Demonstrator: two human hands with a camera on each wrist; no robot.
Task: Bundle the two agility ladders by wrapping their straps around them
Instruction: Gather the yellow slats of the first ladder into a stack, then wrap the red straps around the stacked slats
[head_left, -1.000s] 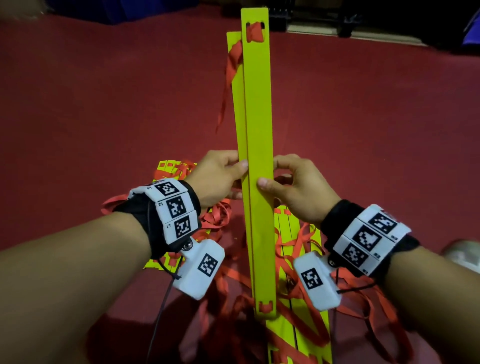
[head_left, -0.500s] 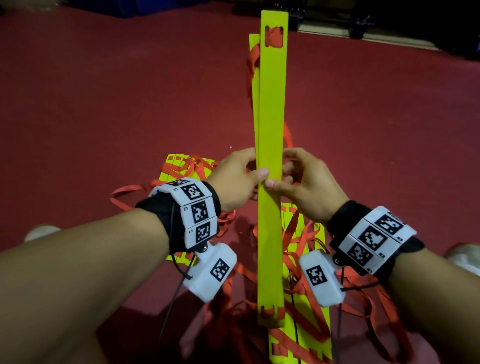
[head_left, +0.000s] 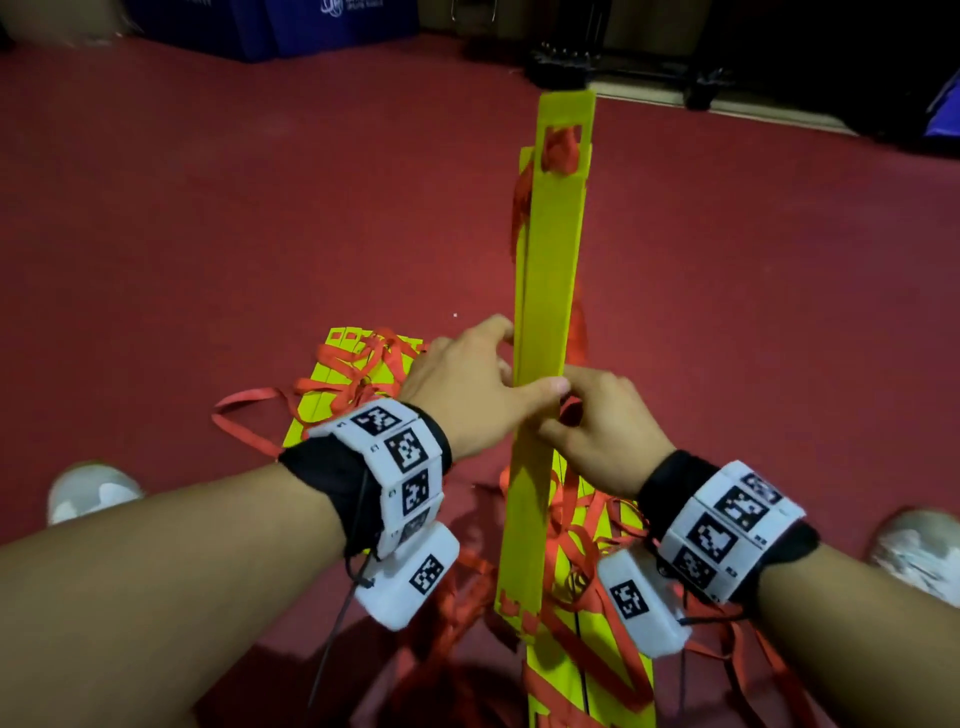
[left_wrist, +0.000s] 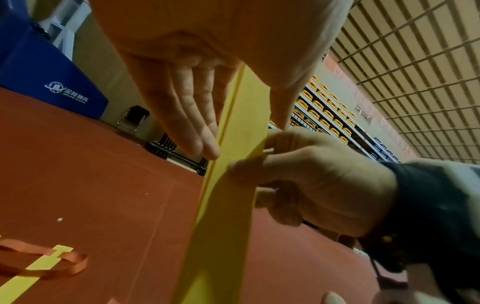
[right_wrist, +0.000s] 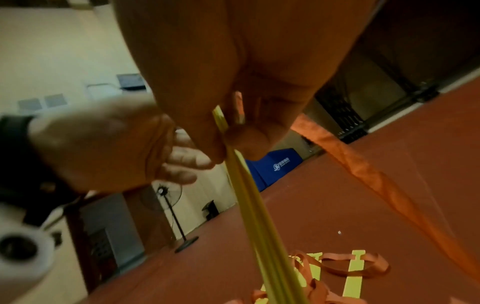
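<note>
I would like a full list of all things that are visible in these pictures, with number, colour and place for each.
Held rungs: a stack, count unclear, yellow, raised between both hands.
Rungs on the floor: several, yellow, lying left of the held stack and below it.
Straps: many loops, orange-red, tangled among the floor rungs; one through the slot at the top of the held rungs.
Floor: one, dark red, under everything.
Mats: blue, at the far edge.
Fan: one, dark, standing near the wall.
Shoes: two, white, at the lower left and right.
Left hand: one, grip on the held rungs.
Right hand: one, grip on the held rungs.
</note>
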